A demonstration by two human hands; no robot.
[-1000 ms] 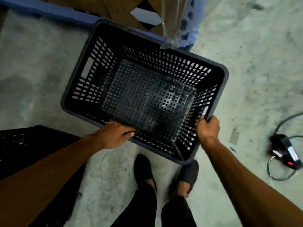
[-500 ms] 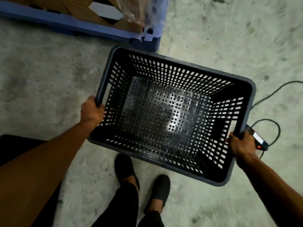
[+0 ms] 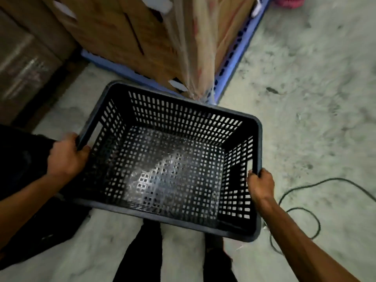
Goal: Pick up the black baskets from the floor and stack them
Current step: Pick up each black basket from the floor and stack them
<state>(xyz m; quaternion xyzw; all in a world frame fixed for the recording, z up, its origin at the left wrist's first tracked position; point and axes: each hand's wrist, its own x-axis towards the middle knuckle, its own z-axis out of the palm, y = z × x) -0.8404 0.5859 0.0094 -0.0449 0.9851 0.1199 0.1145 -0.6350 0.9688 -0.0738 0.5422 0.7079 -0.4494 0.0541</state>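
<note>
Gripping the black basket by opposite rims, both hands lift it above the floor. Left hand and right hand each keep a closed grip around a handle edge.

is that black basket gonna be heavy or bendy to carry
Probably light: the basket is empty, its walls and floor all open lattice. Likely fairly stiff: its rim looks straight with the left hand and right hand gripping opposite ends. Handle slots should limit slipping.
</note>
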